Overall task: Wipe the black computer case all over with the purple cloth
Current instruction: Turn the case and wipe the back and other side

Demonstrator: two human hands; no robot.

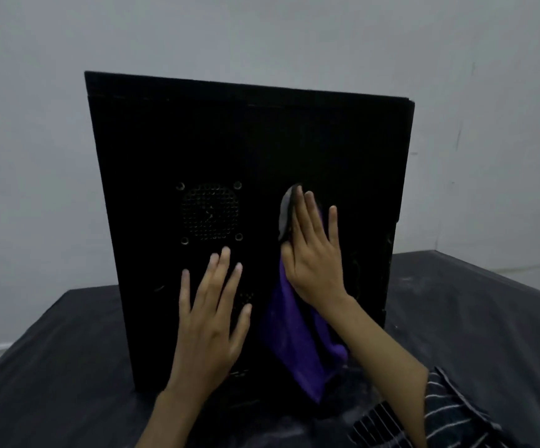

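Hands (313, 250) (208, 321) flat, right pressing purple cloth (297, 331).

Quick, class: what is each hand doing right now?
Left hand: open, flat on the black computer case.
Right hand: open, pressing the purple cloth flat against the case.

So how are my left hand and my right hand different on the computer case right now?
The left hand presses bare on the computer case; the right hand presses the purple cloth against it. The left hand sits lower, below the fan vent; the right hand is higher, right of the vent. Both lie flat and open on the same panel.
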